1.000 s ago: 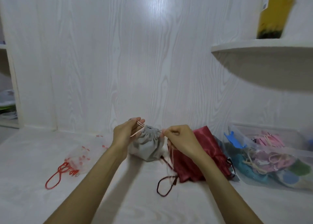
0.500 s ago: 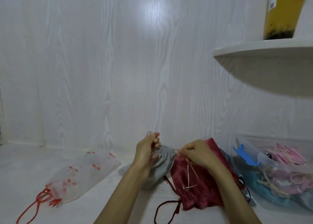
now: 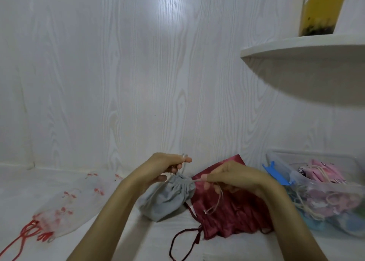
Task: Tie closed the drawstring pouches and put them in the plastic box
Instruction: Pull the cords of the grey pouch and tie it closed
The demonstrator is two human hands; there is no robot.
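Three pouches are seen outside the box. A grey pouch [image 3: 167, 198] is held between two hands just above the white surface [image 3: 59, 245], its mouth gathered shut. Its cord is pinched on the left by the left hand [image 3: 164, 166], fingers curled together round the loop. The cord on the right side is pinched by the right hand [image 3: 235, 176], fingers curled and clamped on it, and two loose pale cord ends [image 3: 214, 205] are left hanging below that hand.

A red pouch [image 3: 233, 211] is laid flat just behind and to the right of the grey one, partly covered by the right forearm, with its dark red cord [image 3: 183, 241] trailing toward the near edge. A sheer pouch [image 3: 67, 205] with red print and a red cord [image 3: 25, 233] is lying well apart to the left.

One plastic box [image 3: 320, 183] is set at the far right, its near end touching the red pouch; several pouches, pink and blue among them, are piled in it, their number not countable. One blue clip [image 3: 274, 171] is seen on its left end. One shelf [image 3: 304, 45] is fixed above, with one yellow container [image 3: 320, 9] on it.
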